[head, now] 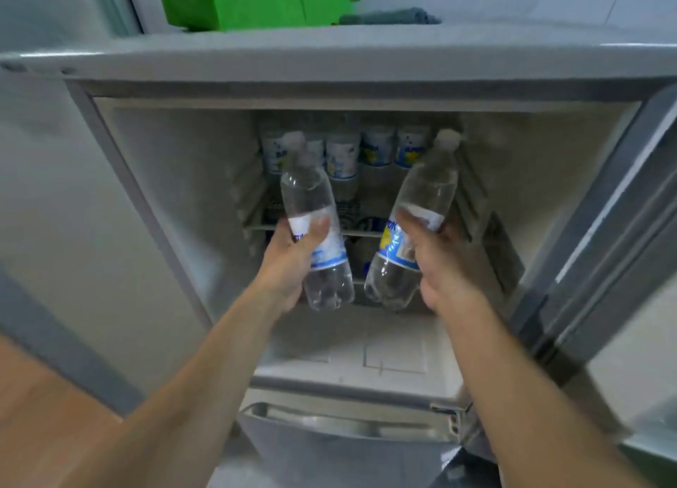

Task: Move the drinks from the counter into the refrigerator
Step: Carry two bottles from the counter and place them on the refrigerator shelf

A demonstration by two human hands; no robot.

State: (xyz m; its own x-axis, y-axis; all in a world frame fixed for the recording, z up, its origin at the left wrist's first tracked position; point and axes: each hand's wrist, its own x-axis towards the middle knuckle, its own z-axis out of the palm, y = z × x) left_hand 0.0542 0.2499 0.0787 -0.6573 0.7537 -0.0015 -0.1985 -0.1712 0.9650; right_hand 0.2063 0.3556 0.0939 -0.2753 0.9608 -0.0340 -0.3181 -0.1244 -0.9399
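Both forearms are stretched toward frame centre, the left hand [289, 264] wrapped round one clear bottle [315, 231] and the right hand [445, 268] round another [410, 231], each gripped at the label, seemingly full, heavy, slick, before the open refrigerator [176, 202].

Bottle row [344, 150] across shelf [362, 232] rear

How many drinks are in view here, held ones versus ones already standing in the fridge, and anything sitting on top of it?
Clear plastic bottles held in hands: 2 (left hand's bottle, right hand's bottle)
Labelled bottles standing at the back of the shelf: about 5, blurred
Green bag on the fridge top: 1
Grey folded cloth: 1
Total: about 9
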